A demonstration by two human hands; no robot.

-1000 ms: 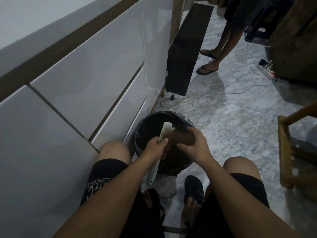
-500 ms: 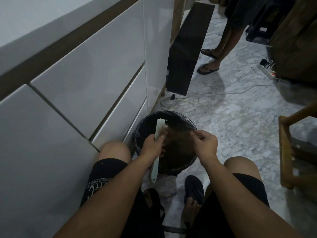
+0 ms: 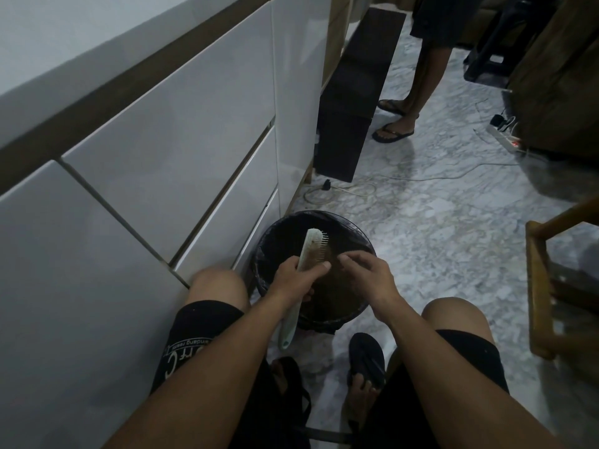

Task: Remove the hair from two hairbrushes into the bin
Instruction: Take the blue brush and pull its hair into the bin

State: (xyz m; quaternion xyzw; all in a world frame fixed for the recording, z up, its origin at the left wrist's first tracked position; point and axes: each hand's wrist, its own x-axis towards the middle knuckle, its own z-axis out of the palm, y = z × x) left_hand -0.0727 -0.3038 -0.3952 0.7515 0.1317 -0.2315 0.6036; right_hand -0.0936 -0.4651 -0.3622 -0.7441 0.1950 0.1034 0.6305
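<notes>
Marble floor [image 3: 453, 241]: black bin [image 3: 353, 228] beneath left hand [image 3: 291, 280] gripping hairbrush [image 3: 308, 254], right hand [image 3: 366, 277] pinching hair.

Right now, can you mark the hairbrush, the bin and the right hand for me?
hairbrush [image 3: 310, 251]: head view, on the pale back of the brush head, above the left hand's grip.
bin [image 3: 351, 225]: head view, on the far rim with the black liner.
right hand [image 3: 366, 273]: head view, on the back of the hand.

The bin [image 3: 316, 270] stands on the floor [image 3: 437, 228] beside the drawers [image 3: 194, 150], between the knees, hairbrush [image 3: 309, 254] above it.
</notes>
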